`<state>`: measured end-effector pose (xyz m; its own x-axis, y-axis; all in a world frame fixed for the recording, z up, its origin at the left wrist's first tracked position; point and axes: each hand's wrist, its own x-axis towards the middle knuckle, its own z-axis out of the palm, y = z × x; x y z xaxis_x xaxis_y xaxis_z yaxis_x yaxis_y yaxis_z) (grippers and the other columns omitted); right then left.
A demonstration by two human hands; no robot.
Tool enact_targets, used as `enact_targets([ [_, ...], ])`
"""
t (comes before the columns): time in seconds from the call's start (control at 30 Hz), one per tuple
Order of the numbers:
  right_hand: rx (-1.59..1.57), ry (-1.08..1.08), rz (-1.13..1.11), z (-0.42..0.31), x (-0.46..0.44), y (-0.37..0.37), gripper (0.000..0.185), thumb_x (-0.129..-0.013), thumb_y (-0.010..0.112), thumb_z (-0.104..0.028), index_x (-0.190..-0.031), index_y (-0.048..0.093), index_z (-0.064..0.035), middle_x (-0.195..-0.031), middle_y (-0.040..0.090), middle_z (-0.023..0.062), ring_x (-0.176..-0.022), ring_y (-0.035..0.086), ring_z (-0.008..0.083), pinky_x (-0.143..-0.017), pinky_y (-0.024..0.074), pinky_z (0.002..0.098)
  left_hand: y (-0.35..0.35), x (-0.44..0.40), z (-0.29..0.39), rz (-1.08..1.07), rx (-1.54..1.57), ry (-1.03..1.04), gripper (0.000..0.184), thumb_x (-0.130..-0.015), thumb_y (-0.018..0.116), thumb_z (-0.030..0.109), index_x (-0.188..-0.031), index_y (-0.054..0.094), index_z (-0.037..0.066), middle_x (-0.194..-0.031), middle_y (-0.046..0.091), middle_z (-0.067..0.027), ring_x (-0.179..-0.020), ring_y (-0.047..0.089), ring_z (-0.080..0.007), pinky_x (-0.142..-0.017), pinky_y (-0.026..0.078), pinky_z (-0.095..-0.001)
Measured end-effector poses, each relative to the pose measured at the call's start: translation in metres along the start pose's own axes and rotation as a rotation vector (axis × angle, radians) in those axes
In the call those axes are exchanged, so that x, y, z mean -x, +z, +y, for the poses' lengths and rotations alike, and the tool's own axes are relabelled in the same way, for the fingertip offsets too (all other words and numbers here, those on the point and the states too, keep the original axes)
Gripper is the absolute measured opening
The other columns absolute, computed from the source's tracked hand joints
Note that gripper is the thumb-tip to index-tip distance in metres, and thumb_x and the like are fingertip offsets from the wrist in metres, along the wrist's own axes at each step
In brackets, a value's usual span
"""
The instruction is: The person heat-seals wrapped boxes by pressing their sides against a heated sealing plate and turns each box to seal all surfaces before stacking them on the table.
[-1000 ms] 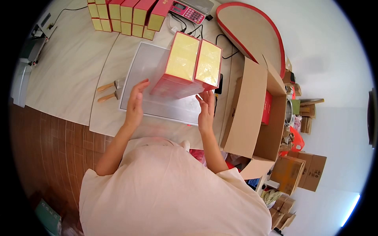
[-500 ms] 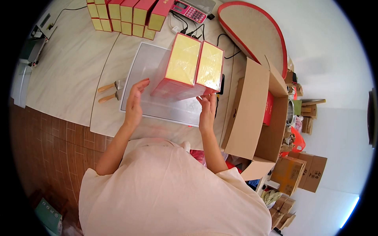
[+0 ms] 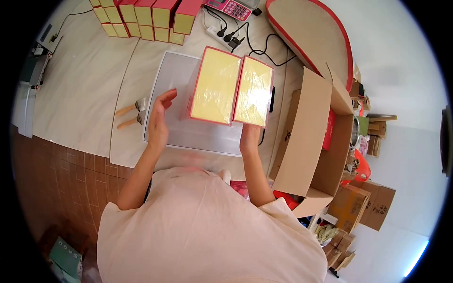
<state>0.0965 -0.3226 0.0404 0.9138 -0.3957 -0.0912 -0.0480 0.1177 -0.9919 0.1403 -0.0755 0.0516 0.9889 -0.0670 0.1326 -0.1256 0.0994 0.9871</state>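
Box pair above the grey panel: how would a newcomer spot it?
On the marbled table, find the grey panel beside the open carton. Over it, between the left hand and the carton, is a pair of red-edged, yellow-faced boxes. Unlike the stacked boxes farther back, this pair stands apart, the right hand at its near edge.

Single head view, forward and down, close above shirt (image 3: 210,226), tabletop (image 3: 85,85) beyond.

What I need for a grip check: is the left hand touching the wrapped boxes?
No, the grey panel shows between the left hand and the wrapped boxes.
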Motion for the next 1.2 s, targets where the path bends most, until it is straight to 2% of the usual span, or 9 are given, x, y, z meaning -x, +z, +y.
enact_targets([
  [0.23, 0.017, -0.07, -0.039, 0.038, -0.013, -0.004, 0.052, -0.096, 0.052, -0.028, -0.14, 0.037, -0.0051, -0.137, 0.046, 0.0081, -0.121, 0.048, 0.019, -0.096, 0.0449, 0.0343, 0.009, -0.033, 0.002, -0.018, 0.03, -0.027, 0.059, -0.101, 0.022, 0.046, -0.129, 0.047, 0.001, -0.133, 0.049, -0.0107, -0.126, 0.044, -0.0215, -0.107, 0.03, -0.0349],
  [0.37, -1.024, 0.173, -0.464, 0.031, -0.029, 0.002, 0.05, -0.096, 0.05, -0.032, -0.138, 0.04, -0.006, -0.134, 0.05, 0.0106, -0.115, 0.054, 0.0227, -0.091, 0.0506, 0.0382, 0.016, -0.049, -0.002, -0.031, 0.028, -0.001, 0.061, -0.1, 0.023, 0.048, -0.131, 0.047, 0.002, -0.133, 0.05, -0.0105, -0.125, 0.045, -0.0211, -0.107, 0.03, -0.0348],
  [0.5, -1.348, 0.325, -0.51, 0.02, -0.026, 0.005, 0.05, -0.096, 0.047, -0.035, -0.137, 0.042, -0.0061, -0.131, 0.053, 0.0124, -0.11, 0.058, 0.0254, -0.087, 0.0534, 0.0408, 0.021, -0.057, -0.005, -0.039, 0.067, -0.077, 0.063, -0.1, 0.022, 0.05, -0.132, 0.047, 0.002, -0.132, 0.05, -0.0104, -0.125, 0.046, -0.0211, -0.107, 0.031, -0.0349],
  [0.8, -1.509, 0.487, -0.505, 0.01, -0.032, 0.016, 0.054, -0.095, 0.044, -0.042, -0.134, 0.044, -0.005, -0.129, 0.054, 0.0151, -0.106, 0.06, 0.0278, -0.086, 0.053, 0.0441, 0.022, -0.062, -0.035, -0.093, 0.149, -0.159, 0.07, -0.096, 0.023, 0.06, -0.133, 0.046, 0.004, -0.13, 0.051, -0.01, -0.121, 0.048, -0.0202, -0.104, 0.034, -0.0345],
  [0.9, -1.553, 0.534, -0.492, 0.008, -0.036, 0.025, 0.056, -0.095, 0.043, -0.045, -0.134, 0.045, -0.0047, -0.128, 0.055, 0.0159, -0.104, 0.061, 0.0286, -0.086, 0.0528, 0.0452, 0.024, -0.056, -0.044, -0.165, 0.315, -0.372, 0.07, -0.096, 0.028, 0.06, -0.134, 0.045, 0.004, -0.127, 0.053, -0.0093, -0.119, 0.049, -0.0195, -0.102, 0.037, -0.0339],
  [1.0, -1.434, 0.455, -0.491, 0.007, -0.039, 0.02, 0.053, -0.096, 0.04, -0.044, -0.13, 0.047, -0.0044, -0.123, 0.058, 0.0148, -0.1, 0.062, 0.0277, -0.085, 0.0531, 0.0441, 0.044, -0.051, -0.005, 0.046, 0.585, -0.486, 0.064, -0.096, 0.038, 0.055, -0.134, 0.044, 0.005, -0.125, 0.054, -0.0085, -0.117, 0.051, -0.0191, -0.1, 0.04, -0.0339],
  [1.03, -1.374, 0.416, -0.491, 0.005, -0.04, 0.018, 0.052, -0.096, 0.04, -0.044, -0.128, 0.048, -0.0043, -0.121, 0.059, 0.0141, -0.099, 0.063, 0.0271, -0.084, 0.0533, 0.0433, 0.034, -0.049, -0.018, -0.014, 0.408, -0.369, 0.058, -0.095, 0.043, 0.049, -0.133, 0.045, 0.005, -0.124, 0.055, -0.0089, -0.115, 0.052, -0.0205, -0.099, 0.041, -0.0344],
  [1.1, -0.634, 0.381, -0.422, -0.009, -0.034, 0.01, 0.051, -0.097, 0.039, -0.045, -0.126, 0.05, -0.0046, -0.118, 0.061, 0.0133, -0.098, 0.063, 0.0262, -0.085, 0.053, 0.0423, 0.02, -0.045, -0.023, -0.147, 0.07, -0.216, 0.051, -0.092, 0.052, 0.038, -0.13, 0.047, 0.003, -0.124, 0.056, -0.0103, -0.114, 0.053, -0.0233, -0.098, 0.041, -0.0354],
  [1.2, -0.755, 0.492, -0.353, -0.028, -0.011, 0.01, 0.051, -0.096, 0.041, -0.045, -0.126, 0.051, -0.0052, -0.118, 0.061, 0.0127, -0.099, 0.063, 0.0253, -0.086, 0.0526, 0.0411, 0.005, -0.04, -0.003, -0.395, -0.219, -0.28, 0.051, -0.088, 0.058, 0.031, -0.126, 0.051, -0.002, -0.126, 0.054, -0.0144, -0.117, 0.051, -0.0266, -0.1, 0.04, -0.0377],
])
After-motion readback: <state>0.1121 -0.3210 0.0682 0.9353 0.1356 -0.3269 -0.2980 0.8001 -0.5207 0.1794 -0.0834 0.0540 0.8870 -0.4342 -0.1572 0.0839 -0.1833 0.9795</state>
